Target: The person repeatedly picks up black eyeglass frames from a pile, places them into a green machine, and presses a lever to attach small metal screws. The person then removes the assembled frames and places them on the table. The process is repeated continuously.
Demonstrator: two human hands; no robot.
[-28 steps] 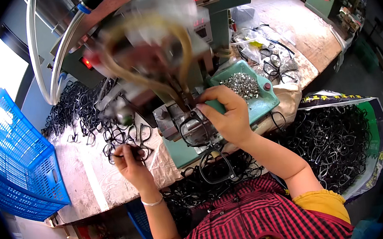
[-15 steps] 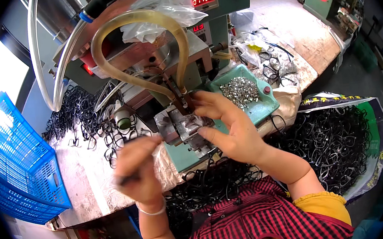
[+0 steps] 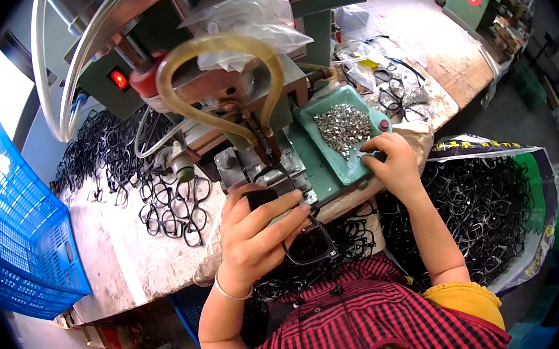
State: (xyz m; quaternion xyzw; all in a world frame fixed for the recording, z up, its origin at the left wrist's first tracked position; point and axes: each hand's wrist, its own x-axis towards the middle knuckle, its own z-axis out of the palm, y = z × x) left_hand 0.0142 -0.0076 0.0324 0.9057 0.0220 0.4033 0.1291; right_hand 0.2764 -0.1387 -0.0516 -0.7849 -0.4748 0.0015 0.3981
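My left hand is closed around a black eyeglass frame, holding it against the front of the machine's metal fixture. One rim hangs below my fingers; another part of the frame reaches up to the fixture. A short black piece also shows beside my left index finger. At the lower right edge of the teal tray, my right hand pinches with its fingertips near the small metal parts. Something dark shows between thumb and fingers, too small to name.
A looped amber hose hangs over the fixture from the green press. Black eyeglass frames are spread on the table at left, beside a blue basket. A large sack full of frames stands at right; more frames lie below the fixture.
My left hand has moved right to the fixture with the eyeglass frame. My right hand has left the fixture for the tray. The head view has shifted slightly.
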